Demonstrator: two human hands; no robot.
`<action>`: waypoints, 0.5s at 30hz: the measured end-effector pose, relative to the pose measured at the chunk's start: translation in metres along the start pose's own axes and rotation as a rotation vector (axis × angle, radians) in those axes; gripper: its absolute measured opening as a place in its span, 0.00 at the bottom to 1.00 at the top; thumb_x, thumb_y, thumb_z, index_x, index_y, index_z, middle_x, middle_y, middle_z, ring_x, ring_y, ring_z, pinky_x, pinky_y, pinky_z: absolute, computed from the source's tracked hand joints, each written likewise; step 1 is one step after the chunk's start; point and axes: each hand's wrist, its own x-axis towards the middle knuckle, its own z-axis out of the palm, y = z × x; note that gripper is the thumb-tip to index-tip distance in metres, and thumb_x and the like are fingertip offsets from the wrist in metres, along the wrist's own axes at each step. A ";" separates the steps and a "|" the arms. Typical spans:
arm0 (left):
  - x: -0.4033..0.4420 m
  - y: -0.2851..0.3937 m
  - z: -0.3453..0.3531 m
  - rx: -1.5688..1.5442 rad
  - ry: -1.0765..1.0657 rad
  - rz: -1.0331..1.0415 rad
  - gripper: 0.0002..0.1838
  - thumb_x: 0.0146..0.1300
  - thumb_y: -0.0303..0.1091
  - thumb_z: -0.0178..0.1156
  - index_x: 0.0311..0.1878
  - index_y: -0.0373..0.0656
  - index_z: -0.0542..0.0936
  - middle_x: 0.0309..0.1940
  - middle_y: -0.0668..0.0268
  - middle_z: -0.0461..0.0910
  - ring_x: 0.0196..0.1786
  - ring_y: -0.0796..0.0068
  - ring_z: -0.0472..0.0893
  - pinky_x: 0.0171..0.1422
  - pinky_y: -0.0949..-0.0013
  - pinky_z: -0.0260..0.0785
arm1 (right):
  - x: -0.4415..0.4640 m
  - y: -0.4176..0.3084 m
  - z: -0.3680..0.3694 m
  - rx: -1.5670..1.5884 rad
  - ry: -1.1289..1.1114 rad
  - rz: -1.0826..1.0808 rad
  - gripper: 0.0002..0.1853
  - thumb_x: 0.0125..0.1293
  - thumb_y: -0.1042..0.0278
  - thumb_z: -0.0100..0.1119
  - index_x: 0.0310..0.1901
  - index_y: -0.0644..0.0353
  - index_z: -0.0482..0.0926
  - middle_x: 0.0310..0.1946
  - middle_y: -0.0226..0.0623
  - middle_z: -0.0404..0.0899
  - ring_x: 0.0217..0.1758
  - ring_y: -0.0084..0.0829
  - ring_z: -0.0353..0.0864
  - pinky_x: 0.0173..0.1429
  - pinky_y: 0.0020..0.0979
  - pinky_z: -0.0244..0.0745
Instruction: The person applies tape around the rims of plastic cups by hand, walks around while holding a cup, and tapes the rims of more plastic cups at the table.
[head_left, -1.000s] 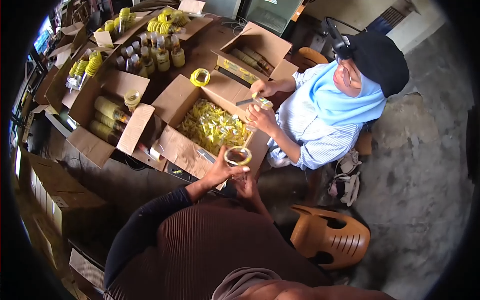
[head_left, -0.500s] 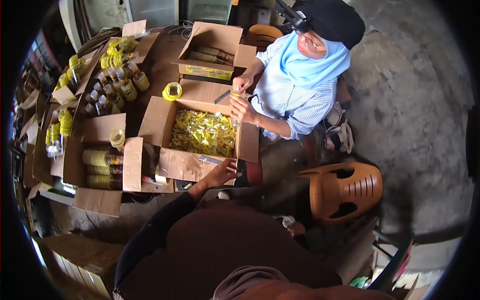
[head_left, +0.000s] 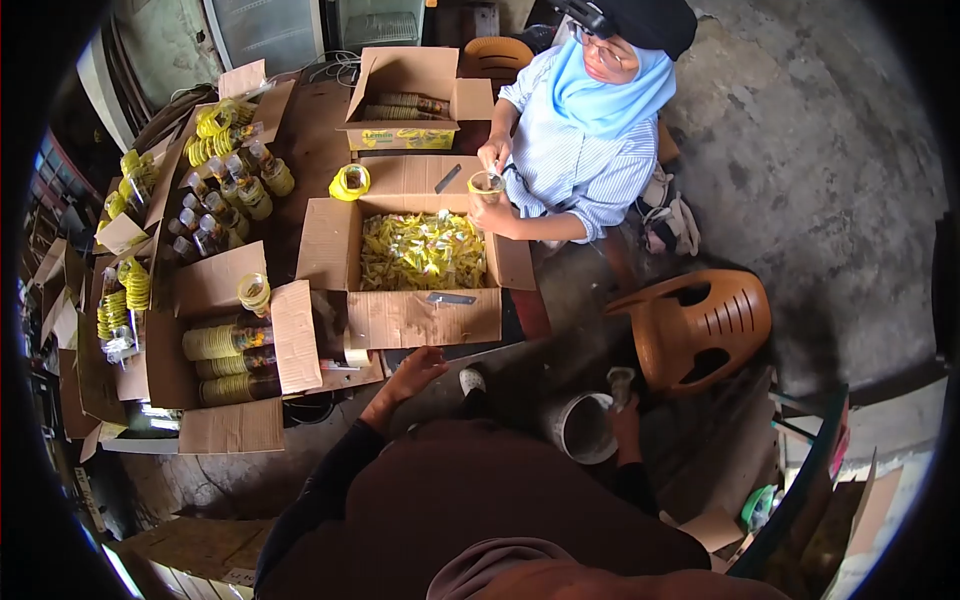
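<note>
My right hand [head_left: 627,428] holds a clear plastic bottle [head_left: 620,380], beside the rim of a pale bucket [head_left: 566,436] low on my right. Part of that hand is in shadow. My left hand [head_left: 418,372] hovers just off the front flap of an open carton [head_left: 420,320], its fingers loosely bent and apart, with nothing in them. Small yellow and clear wrappers or labels [head_left: 420,250] fill that carton. A flat grey metal blade [head_left: 452,298] lies on its front flap, and a similar blade [head_left: 447,178] on its back flap.
Across the carton a co-worker [head_left: 590,170] holds a cup-like jar [head_left: 486,186]. Stacked yellow-rimmed jars lie in a left carton [head_left: 210,428] and a back carton [head_left: 400,138]. Several filled bottles [head_left: 255,195] stand at left. An orange chair [head_left: 700,325] is at right.
My left hand has drawn back from the carton's front flap. My right hand has risen with the bottle, and the bucket now shows. The co-worker's hands have shifted around a jar.
</note>
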 end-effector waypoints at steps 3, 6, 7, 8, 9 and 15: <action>-0.010 -0.011 -0.001 -0.062 0.051 0.026 0.21 0.64 0.36 0.67 0.55 0.36 0.74 0.44 0.61 0.82 0.46 0.74 0.82 0.51 0.69 0.76 | -0.004 -0.006 -0.015 0.194 0.298 -0.167 0.33 0.62 0.53 0.58 0.65 0.60 0.63 0.56 0.57 0.76 0.55 0.58 0.78 0.53 0.51 0.74; -0.022 -0.022 0.000 -0.067 0.032 -0.006 0.22 0.63 0.37 0.67 0.56 0.36 0.74 0.44 0.61 0.82 0.46 0.73 0.82 0.50 0.68 0.76 | 0.007 0.051 0.014 -0.303 0.057 -0.030 0.34 0.61 0.49 0.60 0.64 0.61 0.67 0.45 0.57 0.81 0.46 0.56 0.82 0.47 0.50 0.75; -0.027 -0.026 0.003 -0.062 0.027 0.023 0.22 0.63 0.37 0.67 0.56 0.36 0.74 0.44 0.61 0.82 0.46 0.73 0.82 0.50 0.68 0.76 | 0.015 0.079 0.031 -0.386 -0.245 0.046 0.31 0.61 0.47 0.58 0.60 0.60 0.72 0.45 0.55 0.82 0.44 0.53 0.83 0.46 0.49 0.76; -0.031 -0.031 0.004 -0.067 0.007 0.015 0.22 0.63 0.37 0.67 0.56 0.37 0.74 0.45 0.61 0.82 0.46 0.74 0.82 0.50 0.68 0.76 | 0.032 0.106 0.050 -0.464 -0.548 0.121 0.29 0.61 0.45 0.57 0.55 0.60 0.77 0.44 0.54 0.82 0.42 0.51 0.84 0.45 0.49 0.76; -0.031 -0.031 0.003 -0.075 -0.012 0.001 0.23 0.63 0.37 0.67 0.56 0.37 0.74 0.45 0.61 0.81 0.47 0.74 0.81 0.50 0.67 0.76 | 0.061 0.132 0.080 -0.501 -0.403 -0.119 0.25 0.62 0.46 0.57 0.50 0.59 0.80 0.43 0.51 0.82 0.43 0.49 0.84 0.47 0.48 0.77; -0.072 0.001 -0.005 -0.681 -0.107 0.198 0.22 0.65 0.35 0.64 0.59 0.36 0.72 0.48 0.58 0.81 0.49 0.71 0.81 0.54 0.68 0.74 | 0.227 0.060 0.077 -0.165 0.122 -0.223 0.21 0.63 0.52 0.55 0.46 0.61 0.83 0.43 0.54 0.83 0.50 0.54 0.81 0.53 0.49 0.76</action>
